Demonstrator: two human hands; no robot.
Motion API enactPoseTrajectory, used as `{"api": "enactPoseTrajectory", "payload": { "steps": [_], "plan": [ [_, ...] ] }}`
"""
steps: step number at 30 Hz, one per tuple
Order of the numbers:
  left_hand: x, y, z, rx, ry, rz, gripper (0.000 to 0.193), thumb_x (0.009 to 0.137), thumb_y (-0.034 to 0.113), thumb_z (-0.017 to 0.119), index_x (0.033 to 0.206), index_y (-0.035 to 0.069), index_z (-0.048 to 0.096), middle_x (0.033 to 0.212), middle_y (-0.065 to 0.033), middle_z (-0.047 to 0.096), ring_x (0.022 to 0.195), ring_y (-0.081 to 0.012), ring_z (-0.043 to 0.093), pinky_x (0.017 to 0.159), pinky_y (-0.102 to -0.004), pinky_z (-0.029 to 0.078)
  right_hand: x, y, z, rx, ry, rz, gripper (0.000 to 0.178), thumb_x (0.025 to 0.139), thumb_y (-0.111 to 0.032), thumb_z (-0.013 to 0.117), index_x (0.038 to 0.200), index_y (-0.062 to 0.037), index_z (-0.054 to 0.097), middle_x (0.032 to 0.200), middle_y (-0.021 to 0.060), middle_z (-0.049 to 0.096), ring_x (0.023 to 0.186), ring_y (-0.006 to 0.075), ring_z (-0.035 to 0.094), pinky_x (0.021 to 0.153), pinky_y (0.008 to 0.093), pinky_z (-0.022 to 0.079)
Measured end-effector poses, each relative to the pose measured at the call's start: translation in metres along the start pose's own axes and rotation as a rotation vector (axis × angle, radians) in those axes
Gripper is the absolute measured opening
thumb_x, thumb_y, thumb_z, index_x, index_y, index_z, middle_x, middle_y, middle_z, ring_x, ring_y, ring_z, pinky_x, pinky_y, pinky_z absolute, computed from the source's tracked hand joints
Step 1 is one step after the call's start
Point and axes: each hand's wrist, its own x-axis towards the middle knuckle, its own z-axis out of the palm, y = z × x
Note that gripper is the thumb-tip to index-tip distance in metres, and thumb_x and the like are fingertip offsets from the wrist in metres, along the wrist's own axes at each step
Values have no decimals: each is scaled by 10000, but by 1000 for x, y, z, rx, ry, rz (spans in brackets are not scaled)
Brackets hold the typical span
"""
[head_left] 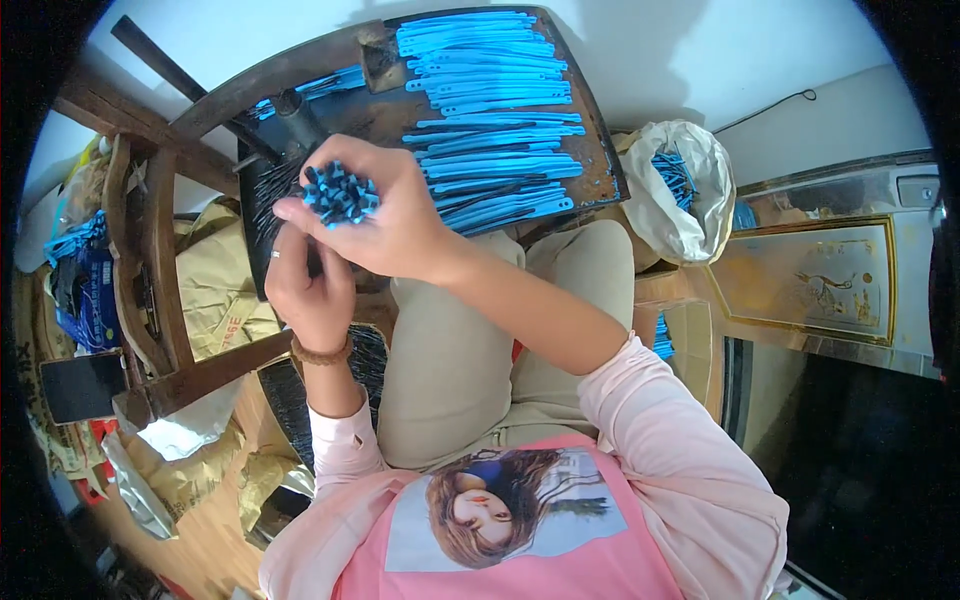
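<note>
My right hand [390, 205] is wrapped round a bundle of thin blue and black strips [340, 193], their cut ends facing up. Just below it, my left hand [312, 285] has its fingers curled in close to the bundle; what they pinch, if anything, is hidden. A ring and a brown bracelet are on that hand and wrist. Black thin strips [275, 195] lie beside both hands at the table's left side. Rows of flat blue strips with holes in their ends [490, 75] cover the right part of the dark table [360, 115], some black ones among them.
A dark wooden frame with a metal fitting [285, 85] reaches over the table's left side. A white bag [650, 210] holding blue pieces stands to the right, above an open cardboard box [690, 340]. Brown paper sacks [220, 280] and a blue package [90, 300] are at left.
</note>
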Motion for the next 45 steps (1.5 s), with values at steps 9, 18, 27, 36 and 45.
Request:
{"api": "enactPoseTrajectory", "payload": {
  "steps": [9, 18, 27, 36, 45],
  "plan": [
    [6, 10, 10, 45, 74, 60, 119, 842, -9, 619, 948, 16, 666, 877, -118, 685, 742, -263, 664, 659, -318, 516, 22, -48, -68, -202, 62, -315, 233, 711, -5, 794, 765, -73, 578, 694, -2, 597, 619, 47, 545, 554, 197, 437],
    [7, 13, 14, 105, 114, 67, 128, 826, -15, 628, 935, 27, 679, 841, -103, 687, 694, -249, 661, 612, -303, 511, 18, -42, -227, -1015, -190, 252, 195, 814, -191, 728, 919, -31, 688, 729, 82, 669, 625, 170, 617, 626, 294, 493],
    [7, 10, 17, 134, 92, 91, 115, 818, -13, 629, 916, 29, 673, 838, -102, 688, 699, -250, 660, 616, -307, 510, 21, -25, -236, -1308, -542, 562, 278, 775, -299, 717, 963, -98, 681, 864, 142, 656, 853, 346, 615, 758, 431, 490],
    [6, 8, 19, 119, 113, 87, 111, 810, -10, 634, 899, 36, 680, 819, -96, 688, 681, -246, 659, 608, -304, 508, 30, -24, -239, -1324, -698, 535, 241, 780, -264, 707, 932, -80, 675, 834, 143, 646, 819, 347, 612, 729, 434, 491],
    [7, 5, 18, 113, 131, 117, 128, 796, -9, 636, 903, 48, 680, 777, -90, 673, 645, -242, 644, 581, -308, 494, 34, -62, -240, -1167, -511, 462, 274, 790, -240, 735, 959, -35, 669, 781, 112, 652, 711, 288, 606, 712, 361, 487]
  ]
}}
